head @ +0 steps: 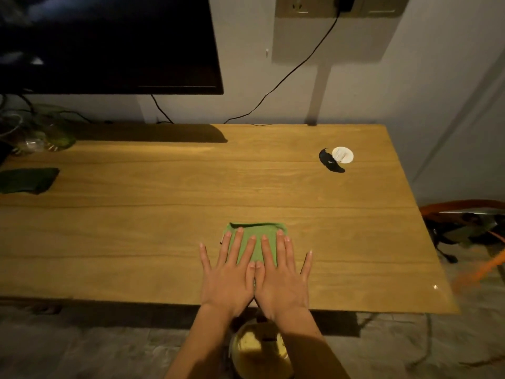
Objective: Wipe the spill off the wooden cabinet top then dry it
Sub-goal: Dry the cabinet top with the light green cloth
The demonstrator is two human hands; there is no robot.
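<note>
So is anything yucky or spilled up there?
Yes: a dark puddle sits on the wooden cabinet top, far right, beside a small white lid. Both hands press the green cloth elsewhere, near the front edge.

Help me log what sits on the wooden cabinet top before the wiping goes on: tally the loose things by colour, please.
Green: 2, the light green cloth under both hands and the dark green cloth at the left edge.
White: 1, the small round white object.
Black: 1, the dark curved object beside it.
Clear glass: 1, the glass vase.
Total: 5
</note>
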